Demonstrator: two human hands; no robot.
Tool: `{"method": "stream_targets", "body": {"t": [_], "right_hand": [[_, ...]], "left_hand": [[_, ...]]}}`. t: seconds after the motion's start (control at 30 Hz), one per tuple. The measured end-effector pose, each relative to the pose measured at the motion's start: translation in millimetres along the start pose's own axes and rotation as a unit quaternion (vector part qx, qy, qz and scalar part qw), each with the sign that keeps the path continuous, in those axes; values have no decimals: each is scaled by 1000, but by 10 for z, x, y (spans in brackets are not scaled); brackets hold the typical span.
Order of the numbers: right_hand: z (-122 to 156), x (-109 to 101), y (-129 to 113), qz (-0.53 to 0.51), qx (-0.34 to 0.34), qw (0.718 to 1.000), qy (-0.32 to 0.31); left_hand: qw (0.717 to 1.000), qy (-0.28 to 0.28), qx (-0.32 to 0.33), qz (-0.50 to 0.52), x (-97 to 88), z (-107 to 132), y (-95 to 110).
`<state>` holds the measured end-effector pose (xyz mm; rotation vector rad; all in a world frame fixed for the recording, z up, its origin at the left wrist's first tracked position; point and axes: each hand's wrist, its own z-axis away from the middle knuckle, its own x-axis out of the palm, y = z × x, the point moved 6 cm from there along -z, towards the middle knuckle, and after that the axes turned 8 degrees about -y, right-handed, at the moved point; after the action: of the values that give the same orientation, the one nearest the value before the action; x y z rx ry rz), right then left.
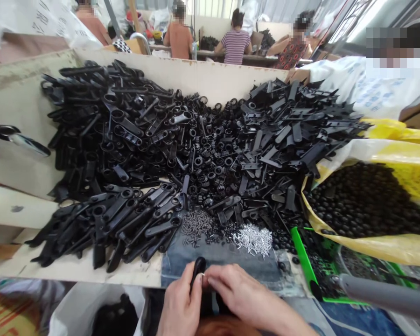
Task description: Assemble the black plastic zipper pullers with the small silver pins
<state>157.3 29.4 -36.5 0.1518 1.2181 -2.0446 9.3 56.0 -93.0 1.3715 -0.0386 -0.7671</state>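
At the table's front edge, my left hand (182, 296) is closed around a black plastic part (199, 266) with a rounded end pointing up. My right hand (243, 291) meets it from the right with thumb and fingers pinched together. A small bright sliver shows between the two hands, too small to name for certain. Just beyond them a denim cloth (227, 261) carries a heap of silver metal pins (254, 239) and a heap of small brownish-grey pieces (197, 221). Left of these, black plastic handle-like parts (126, 210) with ring ends lie in a loose row.
Piles of black handles (101, 126), black rings (210, 163) and flat black strips (287, 130) fill the walled table. On the right stand a yellow-white sack of black balls (371, 196), a green tray (303, 256) and a grey bar (381, 291). Several people work behind.
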Motion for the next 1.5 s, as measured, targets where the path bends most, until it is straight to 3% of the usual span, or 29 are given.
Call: {"method": "stream_targets", "body": {"t": [0.13,0.27,0.4,0.47,0.53,0.57,0.7,0.8,0.97,1.13,1.33,1.5], "right_hand": [[173,-242,128,-19,-22,999,-14],[223,-620,189,-8,-35,995,90],[-138,-910,-62,71,-51,980,177],[-438,-994,-323,169,-100,960,200],[-743,-1012,-577,318,-158,913,200],[-889,-1024,-648,344,-172,903,191],[-1288,-1061,-738,394,-194,884,161],[-1396,-1076,-719,411,-200,877,150],[-1389,-1083,-688,421,-227,870,118],[-1181,-1090,-649,403,-257,870,123],[-803,-1121,-567,343,-246,884,200],[-498,-1115,-452,255,-206,896,300]], "left_hand": [[999,43,18,-14,-91,28,22],[998,58,-27,25,-307,-36,31],[985,3,-70,158,-275,-172,91],[949,-37,-128,287,-163,-210,105],[894,-58,-175,407,-86,-207,141],[871,-62,-184,452,-82,-198,168],[808,-87,-184,553,-164,-134,245],[783,-111,-184,584,-209,-96,261],[791,-105,-180,575,-243,-96,265],[837,-71,-163,517,-285,-108,278],[876,-43,-148,456,-289,-122,291],[910,-3,-140,391,-287,-154,331]]}}
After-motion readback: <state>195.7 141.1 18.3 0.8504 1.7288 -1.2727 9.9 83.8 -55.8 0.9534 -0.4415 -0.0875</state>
